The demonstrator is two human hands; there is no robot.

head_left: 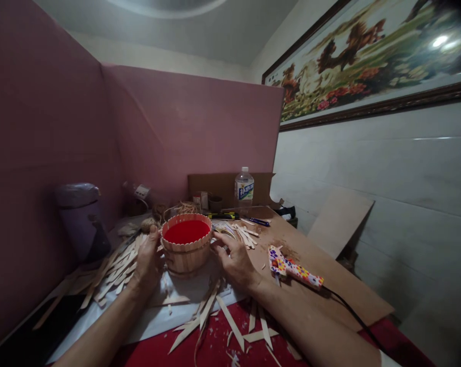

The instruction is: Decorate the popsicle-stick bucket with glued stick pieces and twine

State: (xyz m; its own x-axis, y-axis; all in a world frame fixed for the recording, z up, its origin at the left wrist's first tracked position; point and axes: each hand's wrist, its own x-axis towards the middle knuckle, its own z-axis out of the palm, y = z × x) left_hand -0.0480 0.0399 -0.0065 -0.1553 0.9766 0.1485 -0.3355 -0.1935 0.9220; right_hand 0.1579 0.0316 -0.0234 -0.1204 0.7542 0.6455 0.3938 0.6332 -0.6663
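A round basket of wooden sticks [186,260] with a scalloped rim and a red inside stands upright between my hands, over white paper. My left hand [148,260] presses on its left side, fingers partly hidden behind the wall. On the right side, the fingers of my right hand [234,257] touch the basket near a small handle-like part. Loose wooden sticks [124,267] lie in a pile left of my left hand. Cut, pointed stick pieces [230,322] are scattered in front of the basket on the red cloth.
A flowered glue gun [293,270] with a black cord lies on the brown board [341,293] at the right. Behind stand a clear bottle [244,187] and a cardboard piece [211,184]. A cutter [224,216] and a purple pen-like tool [260,222] lie nearby. A purple container [83,229] is at left.
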